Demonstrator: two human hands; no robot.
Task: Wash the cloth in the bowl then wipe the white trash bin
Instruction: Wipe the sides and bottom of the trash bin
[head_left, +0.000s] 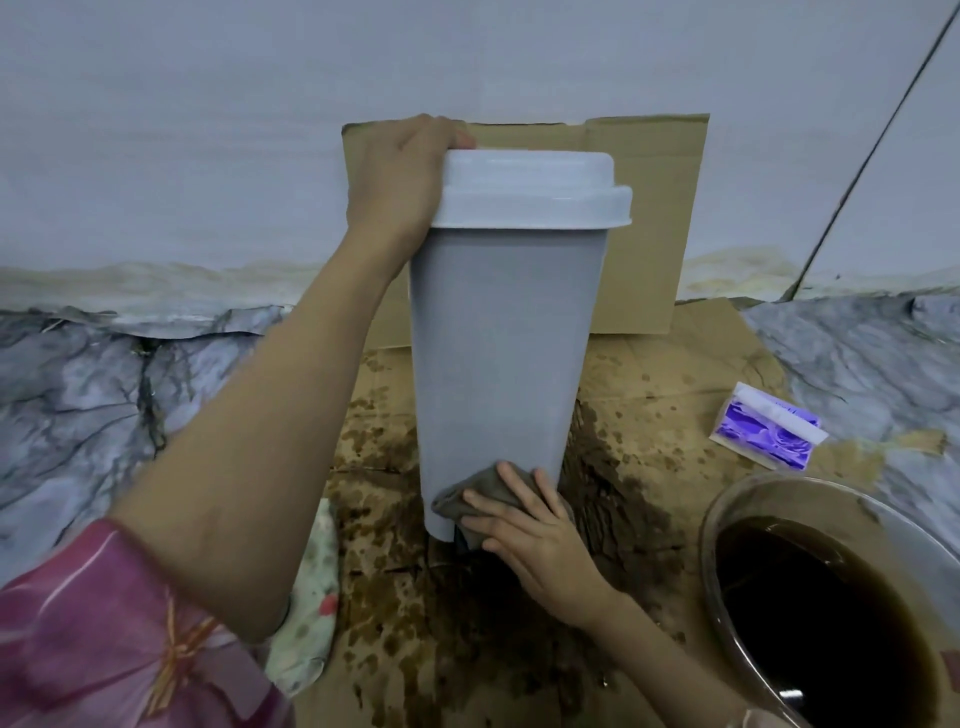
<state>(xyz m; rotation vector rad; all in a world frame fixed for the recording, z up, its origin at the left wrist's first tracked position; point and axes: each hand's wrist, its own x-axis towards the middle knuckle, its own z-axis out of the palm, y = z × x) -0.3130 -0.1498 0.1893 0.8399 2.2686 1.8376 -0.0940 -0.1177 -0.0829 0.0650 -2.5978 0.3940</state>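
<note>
Standing upright on wet, spotted cardboard (613, 509), the white trash bin (498, 338) is steadied by our left hand (395, 182), whose fingers curl over the back edge of its lid (535, 192). Our right hand (535, 535) presses the grey cloth (467, 493) flat against the bin's lower front (fingers spread and nearly straight over the cloth). At the lower right sits the bowl (727, 514), holding dark brown water. A purple-and-white packet (763, 431) lies beyond the bowl.
</note>
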